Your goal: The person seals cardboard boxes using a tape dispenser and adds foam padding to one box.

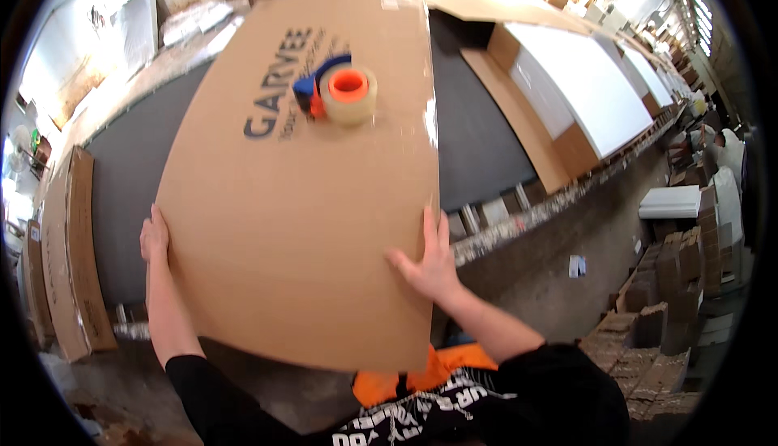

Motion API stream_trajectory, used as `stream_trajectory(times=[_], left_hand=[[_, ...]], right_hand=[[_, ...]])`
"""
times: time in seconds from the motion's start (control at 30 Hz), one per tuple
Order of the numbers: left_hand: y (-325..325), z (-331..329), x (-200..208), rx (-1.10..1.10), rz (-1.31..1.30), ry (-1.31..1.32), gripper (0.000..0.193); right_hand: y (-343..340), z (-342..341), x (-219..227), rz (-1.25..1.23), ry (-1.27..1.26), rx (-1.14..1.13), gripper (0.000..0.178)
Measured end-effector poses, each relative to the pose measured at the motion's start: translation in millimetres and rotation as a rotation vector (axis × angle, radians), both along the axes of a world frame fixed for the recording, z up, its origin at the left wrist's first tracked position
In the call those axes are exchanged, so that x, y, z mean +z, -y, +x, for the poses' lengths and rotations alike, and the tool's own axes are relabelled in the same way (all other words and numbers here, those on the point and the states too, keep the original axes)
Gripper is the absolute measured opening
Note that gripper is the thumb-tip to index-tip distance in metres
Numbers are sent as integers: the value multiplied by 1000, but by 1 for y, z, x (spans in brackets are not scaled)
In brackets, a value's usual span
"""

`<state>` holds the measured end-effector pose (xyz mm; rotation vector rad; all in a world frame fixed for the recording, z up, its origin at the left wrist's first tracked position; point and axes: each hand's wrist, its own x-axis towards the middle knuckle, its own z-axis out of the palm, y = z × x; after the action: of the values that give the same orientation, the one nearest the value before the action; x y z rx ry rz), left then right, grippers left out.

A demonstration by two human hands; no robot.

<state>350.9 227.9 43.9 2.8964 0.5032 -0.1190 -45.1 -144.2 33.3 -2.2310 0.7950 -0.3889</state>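
The fingers of the right hand point(433, 266) are extended and spread along the right edge of the box point(284, 227), and its thumb lies over the top face. The left hand point(154, 237) touches the opposite edge; its fingers are bent a little, but I cannot tell if they grip or only press. The box, brown and flat (dark print is on its top), lies across the dark belt point(474, 113), and its near end reaches past the belt toward the person's black sleeves point(559, 393). On the box, in its far half, rests a tape dispenser point(356, 109) with a blue part, a clear roll and an orange hub. To the right, on the belt, stands an open carton point(519, 126) with a white panel point(587, 81) in it. To the left, near the belt, are other boxes point(91, 251). Farther right, a paper point(577, 266) lies on the floor point(531, 284), near stacked cardboard point(640, 365).
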Motion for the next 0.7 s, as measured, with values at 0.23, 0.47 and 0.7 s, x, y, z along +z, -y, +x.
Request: stream_trajectory(times=[0.23, 0.47, 0.7], left_hand=[[11, -148, -20, 160, -127, 107, 79], [46, -335, -27, 207, -665, 327, 68], [233, -433, 76, -1030, 406, 96, 107]], right_hand=[[106, -66, 20, -153, -178, 144, 141], [208, -141, 38, -108, -222, 309, 146], [227, -147, -49, -715, 579, 279, 65]])
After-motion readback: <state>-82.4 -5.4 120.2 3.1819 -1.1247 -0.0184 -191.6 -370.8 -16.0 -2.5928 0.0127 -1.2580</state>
